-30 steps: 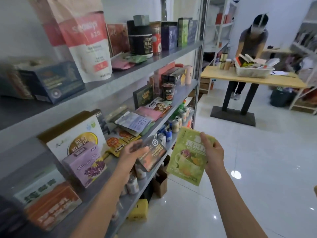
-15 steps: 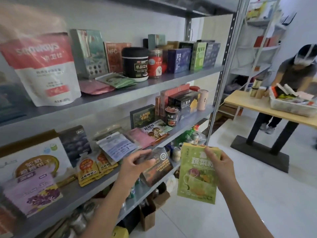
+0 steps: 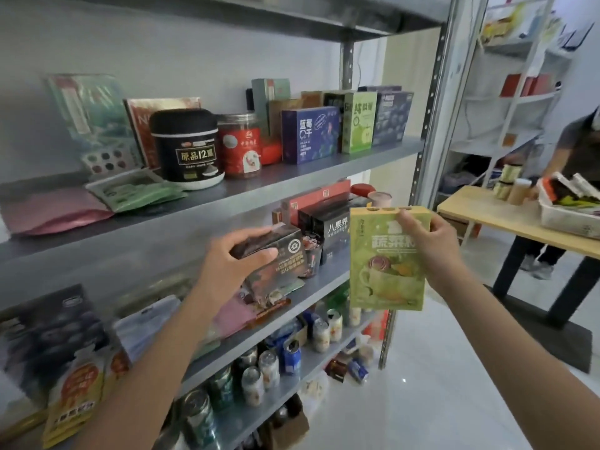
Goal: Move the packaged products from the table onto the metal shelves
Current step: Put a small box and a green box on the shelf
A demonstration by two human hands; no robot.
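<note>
Now dark box (image 3: 285,266) sits under left grip (image 3: 235,259) — green box (image 3: 386,274) below right grip (image 3: 433,243).

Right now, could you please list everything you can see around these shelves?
metal shelves: one rack, grey, left and centre
black tub: 1, black, upper shelf
red jar: 1, red, right of the tub
purple box: 1, purple, upper shelf, right of the jar
pink pouch: 1, pink, flat at the upper shelf's left
cans: several, mixed colours, lowest shelf in view
table: 1, light wood, far right
basket: 1, white, on the table
person: 1, grey top, behind the table
dark box: 1, black-brown, by the middle shelf
green packet: 1, green-yellow, in front of the rack
left hand: grips the dark box
right hand: holds the green packet near its top
</note>
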